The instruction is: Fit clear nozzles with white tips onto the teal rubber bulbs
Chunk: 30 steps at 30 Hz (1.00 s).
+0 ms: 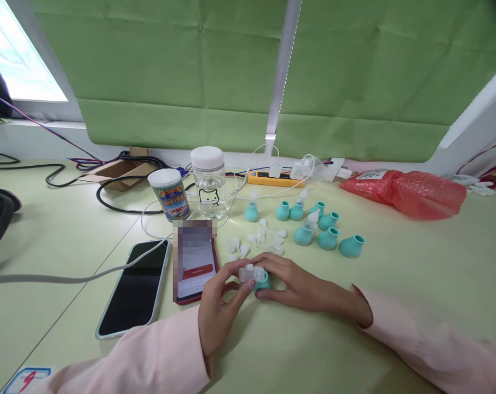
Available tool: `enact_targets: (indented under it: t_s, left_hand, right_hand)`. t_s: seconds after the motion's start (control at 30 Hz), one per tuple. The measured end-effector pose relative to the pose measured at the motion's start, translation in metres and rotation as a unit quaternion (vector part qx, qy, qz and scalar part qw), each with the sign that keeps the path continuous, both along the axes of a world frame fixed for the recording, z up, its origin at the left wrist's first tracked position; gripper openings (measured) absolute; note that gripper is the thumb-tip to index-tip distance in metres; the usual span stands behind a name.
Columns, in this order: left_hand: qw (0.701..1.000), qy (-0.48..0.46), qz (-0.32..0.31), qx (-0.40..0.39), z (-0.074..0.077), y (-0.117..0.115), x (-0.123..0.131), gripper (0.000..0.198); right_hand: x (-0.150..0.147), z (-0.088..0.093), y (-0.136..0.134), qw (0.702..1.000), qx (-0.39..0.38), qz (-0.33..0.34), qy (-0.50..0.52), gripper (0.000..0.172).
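Observation:
My left hand (217,309) pinches a short clear plastic tube (246,274) between thumb and fingers. It holds the tube against the open mouth of a teal squeeze bulb (263,283). Curled around that bulb near the tabletop is my right hand (293,282). Whether the tube sits inside the mouth or only touches it, I cannot tell. Just beyond my fingers lie several loose white tips (234,245) and clear tubes (276,248). Further right stand several open teal bulbs (352,246). Three other bulbs carry clear tubes and white tips, among them a tipped bulb (304,233).
Left of my hands lie a black-screened phone (135,290) and a red-cased phone (195,268). Behind them stand a printed canister (172,196) and a clear bottle (211,189). A power strip (258,178), cables and a red plastic bag (412,192) line the back.

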<state>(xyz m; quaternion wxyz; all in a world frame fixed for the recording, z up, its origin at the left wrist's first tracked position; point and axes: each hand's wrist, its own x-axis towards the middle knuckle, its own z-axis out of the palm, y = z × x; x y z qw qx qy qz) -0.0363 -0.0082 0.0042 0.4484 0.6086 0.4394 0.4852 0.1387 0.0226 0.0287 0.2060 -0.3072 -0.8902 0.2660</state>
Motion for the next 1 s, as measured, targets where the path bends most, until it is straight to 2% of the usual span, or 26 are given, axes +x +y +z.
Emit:
enact_targets:
  t_s: [0.13,0.33,0.53,0.7,0.87,1.0]
  left_hand:
    - [1.000,-0.015,0.004,-0.004,0.002,-0.002,0.001,0.024]
    - [1.000,-0.021,0.016,-0.009,0.002,-0.003,0.001,0.019]
    - [0.999,-0.034,-0.004,-0.035,0.002,-0.001,0.002,0.017]
    - [0.995,-0.075,-0.018,-0.069,0.005,-0.002,0.003,0.017]
    - [0.988,-0.107,-0.022,-0.113,0.010,0.001,0.004,0.019]
    - [0.989,-0.108,-0.026,-0.101,0.010,0.001,0.003,0.020]
  right_hand:
    - [0.000,-0.001,-0.001,1.000,0.003,-0.024,-0.004,0.029]
    - [0.000,-0.003,0.004,0.982,0.146,-0.101,0.061,0.014]
    - [0.001,-0.006,0.003,0.965,0.229,-0.123,0.042,0.009]
    - [0.002,-0.007,-0.002,0.964,0.243,-0.109,0.010,0.011]
    - [0.002,-0.012,-0.002,0.951,0.289,-0.096,-0.055,0.012]
    - [0.002,-0.015,-0.003,0.941,0.316,-0.102,-0.066,0.014]
